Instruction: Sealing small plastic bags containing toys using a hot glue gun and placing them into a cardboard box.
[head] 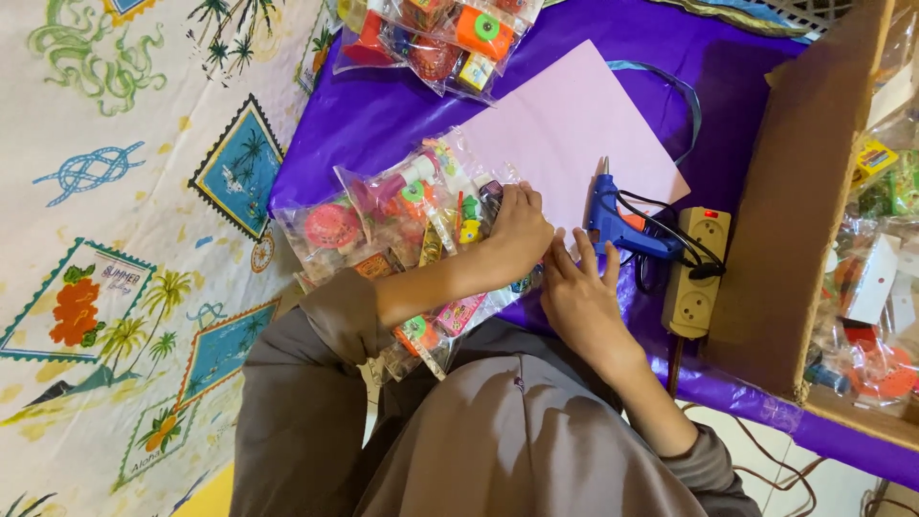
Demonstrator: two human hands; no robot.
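My left hand (517,230) presses down on a clear plastic bag of small colourful toys (402,215) lying on a purple cloth (373,110), fingers curled over the bag's right edge. My right hand (577,292) rests beside it, fingers spread and touching the left hand, next to the handle of a blue glue gun (622,225). A pale pink sheet of paper (570,129) lies just beyond both hands, partly under the bag.
A beige power strip (699,273) with the gun's black cord sits right of the gun. A cardboard box (814,191) full of packets stands at the right. More toy bags (436,38) lie at the top. A patterned mat (115,239) covers the left.
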